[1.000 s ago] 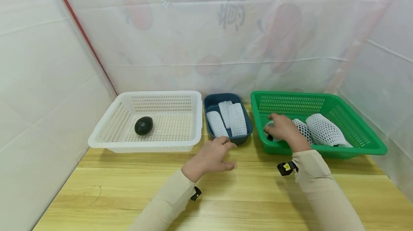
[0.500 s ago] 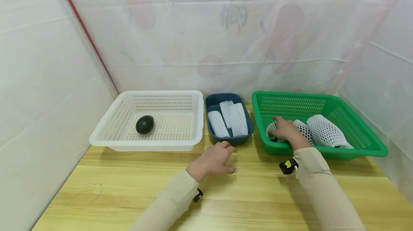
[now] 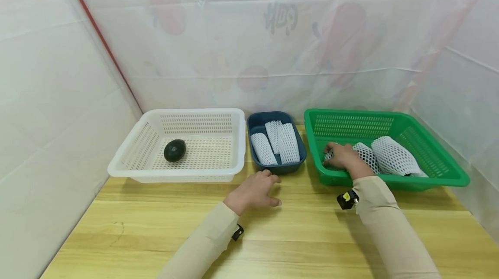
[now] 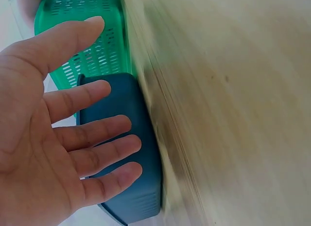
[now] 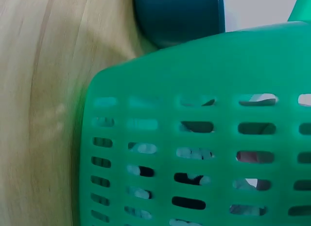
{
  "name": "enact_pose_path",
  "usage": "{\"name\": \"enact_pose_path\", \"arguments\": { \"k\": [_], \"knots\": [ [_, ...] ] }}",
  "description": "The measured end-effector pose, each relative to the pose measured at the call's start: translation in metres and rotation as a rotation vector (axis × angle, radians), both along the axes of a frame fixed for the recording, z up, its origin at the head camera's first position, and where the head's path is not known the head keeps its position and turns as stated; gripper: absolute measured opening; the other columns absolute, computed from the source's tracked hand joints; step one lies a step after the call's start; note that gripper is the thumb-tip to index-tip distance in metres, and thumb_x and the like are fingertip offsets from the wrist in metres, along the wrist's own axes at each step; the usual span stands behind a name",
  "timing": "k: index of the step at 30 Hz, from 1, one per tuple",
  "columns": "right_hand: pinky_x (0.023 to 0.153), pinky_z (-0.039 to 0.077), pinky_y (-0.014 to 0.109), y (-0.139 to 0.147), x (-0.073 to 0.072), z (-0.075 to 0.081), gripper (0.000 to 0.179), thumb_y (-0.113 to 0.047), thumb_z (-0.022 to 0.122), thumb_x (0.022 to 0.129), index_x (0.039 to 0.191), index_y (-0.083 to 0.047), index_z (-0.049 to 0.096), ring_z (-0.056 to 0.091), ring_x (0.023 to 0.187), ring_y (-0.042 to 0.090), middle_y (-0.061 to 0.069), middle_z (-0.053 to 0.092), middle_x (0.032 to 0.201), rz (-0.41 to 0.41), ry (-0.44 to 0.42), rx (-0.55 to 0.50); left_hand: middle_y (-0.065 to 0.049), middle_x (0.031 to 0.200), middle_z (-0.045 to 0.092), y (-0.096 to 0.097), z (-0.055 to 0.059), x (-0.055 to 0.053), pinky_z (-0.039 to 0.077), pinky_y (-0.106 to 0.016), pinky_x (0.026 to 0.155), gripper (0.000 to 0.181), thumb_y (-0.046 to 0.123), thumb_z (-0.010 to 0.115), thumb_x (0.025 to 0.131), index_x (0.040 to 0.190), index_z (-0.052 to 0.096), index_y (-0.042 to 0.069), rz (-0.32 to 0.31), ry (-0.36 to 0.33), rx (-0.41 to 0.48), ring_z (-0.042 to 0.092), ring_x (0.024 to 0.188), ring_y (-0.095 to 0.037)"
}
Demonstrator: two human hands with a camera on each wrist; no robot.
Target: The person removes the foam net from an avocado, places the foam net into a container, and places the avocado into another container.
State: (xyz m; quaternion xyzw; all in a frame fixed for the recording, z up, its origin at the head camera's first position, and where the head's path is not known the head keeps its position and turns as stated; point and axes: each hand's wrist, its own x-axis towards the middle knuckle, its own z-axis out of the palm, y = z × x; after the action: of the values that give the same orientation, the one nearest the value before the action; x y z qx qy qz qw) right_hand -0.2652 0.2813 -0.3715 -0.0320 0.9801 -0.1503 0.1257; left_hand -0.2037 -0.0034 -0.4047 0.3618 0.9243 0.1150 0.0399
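Observation:
My right hand (image 3: 343,157) reaches over the front rim of the green basket (image 3: 413,124) and grips an avocado in a white foam net (image 3: 329,155) at its left end. Most of that avocado is hidden under the fingers. To its right lie two more netted bundles, a dark one in a wide-meshed foam net (image 3: 365,156) and a larger white foam net (image 3: 394,157). My left hand (image 3: 253,190) hovers over the table in front of the dark blue tub (image 3: 277,169), fingers apart and holding nothing. A bare dark avocado (image 3: 174,150) lies in the white basket (image 3: 210,176).
Several loose white foam nets (image 3: 288,144) lie in the blue tub between the two baskets. A printed white sheet (image 3: 234,45) hangs close behind the containers. In the right wrist view, the green basket's slotted wall (image 5: 160,80) blocks most of the right hand.
My right hand's fingers have drawn in around the netted avocado at the basket's left end. The left hand stays nearly in place, and the other things lie as before.

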Motion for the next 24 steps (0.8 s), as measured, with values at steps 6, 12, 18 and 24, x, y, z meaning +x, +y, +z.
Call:
{"name": "enact_pose_path", "arguments": {
  "k": [6,12,18,24],
  "knots": [
    [0.079,0.032,0.059,0.000,-0.001,0.001,0.035,-0.020,0.063,0.087,0.115,-0.001,0.053,0.036,0.105,0.051,0.028,0.050,0.112,0.003,0.037,0.009,-0.002,0.107,0.056,0.000,0.002,0.000,0.046,-0.030,0.079,0.054,0.044,0.072,0.078,0.120,0.061,0.012,-0.002,0.000,-0.002,0.053,0.097,-0.016],
    [0.081,0.028,0.062,0.000,0.006,0.009,0.032,-0.021,0.059,0.088,0.115,-0.003,0.055,0.036,0.105,0.050,0.028,0.052,0.110,-0.008,0.162,-0.019,-0.002,0.113,0.055,0.001,0.016,0.007,0.046,-0.032,0.080,0.055,0.044,0.070,0.080,0.123,0.059,0.012,-0.025,0.007,0.044,0.052,0.099,-0.017],
    [0.084,0.024,0.064,-0.004,0.009,0.020,0.033,-0.021,0.059,0.088,0.117,-0.004,0.055,0.032,0.110,0.051,0.025,0.055,0.110,0.006,0.201,-0.030,-0.003,0.114,0.055,0.002,0.034,0.016,0.046,-0.033,0.078,0.055,0.044,0.069,0.081,0.124,0.059,0.012,-0.069,0.064,0.088,0.054,0.097,-0.017],
    [0.088,0.022,0.065,-0.010,0.011,0.023,0.034,-0.022,0.059,0.089,0.118,-0.005,0.055,0.030,0.113,0.051,0.027,0.053,0.113,0.010,0.202,-0.021,-0.003,0.116,0.055,0.002,0.041,0.017,0.044,-0.034,0.084,0.054,0.043,0.069,0.081,0.124,0.059,0.012,-0.075,0.070,0.085,0.052,0.102,-0.015]
  ]
}}
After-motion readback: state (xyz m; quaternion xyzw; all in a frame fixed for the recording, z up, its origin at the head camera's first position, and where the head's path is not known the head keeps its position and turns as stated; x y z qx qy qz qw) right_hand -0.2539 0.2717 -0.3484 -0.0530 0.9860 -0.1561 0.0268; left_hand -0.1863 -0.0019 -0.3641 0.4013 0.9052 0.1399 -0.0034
